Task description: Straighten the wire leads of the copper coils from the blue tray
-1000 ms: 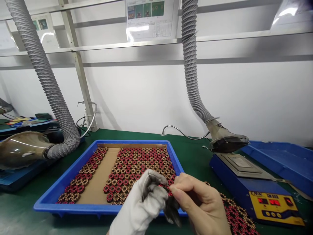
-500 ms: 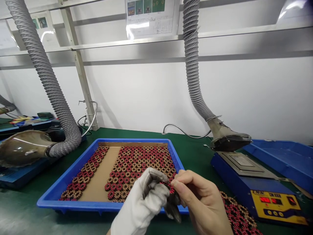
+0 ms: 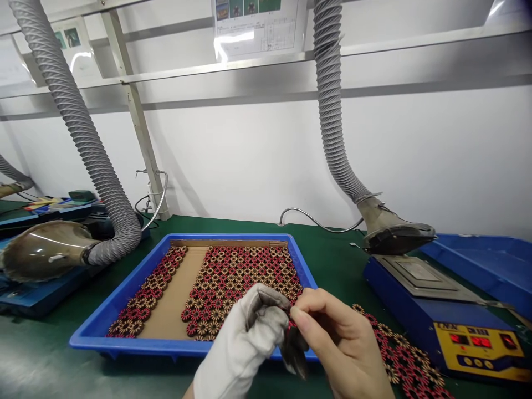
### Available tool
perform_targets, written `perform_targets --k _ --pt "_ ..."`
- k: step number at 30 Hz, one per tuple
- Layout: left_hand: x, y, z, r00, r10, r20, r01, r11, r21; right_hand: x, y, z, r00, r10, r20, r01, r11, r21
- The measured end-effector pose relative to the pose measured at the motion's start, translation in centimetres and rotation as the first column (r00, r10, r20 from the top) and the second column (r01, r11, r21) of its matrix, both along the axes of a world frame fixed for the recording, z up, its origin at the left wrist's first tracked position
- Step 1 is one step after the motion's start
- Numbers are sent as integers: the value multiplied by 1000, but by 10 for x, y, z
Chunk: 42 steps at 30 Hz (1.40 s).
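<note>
My left hand point(image 3: 253, 338), in a white glove with dark, soiled fingertips, is closed in front of the blue tray point(image 3: 137, 348). A small piece with a bit of red shows between its fingers, mostly hidden. My bare right hand point(image 3: 341, 338) pinches at the same spot, its thumb and forefinger touching the gloved fingertips. Behind them the tray holds rows of small round red-and-tan coils point(image 3: 245, 271) on a brown cardboard sheet point(image 3: 166, 318). More such coils point(image 3: 407, 354) lie on the green table to the right of my right hand.
A blue heating unit point(image 3: 440, 316) with red digits stands at the right, under a fume hood point(image 3: 394, 233) on a grey hose. Another blue tray point(image 3: 486, 266) is behind it. At the left, a second hood point(image 3: 50, 252) hangs over blue equipment.
The view has shifted slightly, so the tray and heating unit appear a little further right. Both hands stay together, with only small finger movement.
</note>
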<state>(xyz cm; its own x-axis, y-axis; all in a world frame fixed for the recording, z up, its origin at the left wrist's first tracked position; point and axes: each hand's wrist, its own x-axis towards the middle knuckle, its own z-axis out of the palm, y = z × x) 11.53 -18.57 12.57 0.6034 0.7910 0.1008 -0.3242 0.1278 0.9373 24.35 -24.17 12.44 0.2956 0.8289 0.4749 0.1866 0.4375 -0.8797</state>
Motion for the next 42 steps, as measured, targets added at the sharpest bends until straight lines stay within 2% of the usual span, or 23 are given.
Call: perform_targets --k 6,9,12,14,18,22,26,29,31,33,37,39,42 --pt "1 -1 2 999 6 37 -6 1000 -10 -5 3 2 987 -14 -163 9 999 -32" --pt "2 -1 3 999 0 42 2 999 -52 -2 4 3 986 -104 -126 100 994 -39" --pt "1 -1 1 999 -19 51 23 997 -70 -1 2 4 970 -193 -148 200 979 35" --pt "-1 -1 0 999 -15 38 17 999 -45 -2 -1 6 971 -165 -173 176 983 49" --pt "0 2 4 1000 -4 -23 5 999 35 -7 -3 6 987 -90 -136 86 996 -33" --pt "3 4 11 999 -34 -37 35 999 41 -5 -3 7 991 -19 -135 18 1000 -10" --pt "5 5 6 997 15 79 -18 999 36 0 -6 11 990 34 -139 -49 993 -104" --pt "4 4 -2 974 -12 226 5 1000 30 10 -7 13 994 110 20 -103 971 -214" --pt "4 4 -6 969 -44 242 35 999 40 17 -6 12 990 107 90 -83 967 -240" --pt "5 5 -9 981 -62 182 50 996 71 22 -5 10 989 83 120 -62 983 -175" --pt "9 7 -5 991 -134 -18 135 978 158 22 -2 8 973 170 155 -170 985 -15" --pt "10 7 0 981 -162 -103 177 972 156 18 -1 7 974 177 140 -179 984 -2" --pt "7 4 6 978 -166 -125 182 974 137 14 3 4 984 155 85 -156 988 -4"
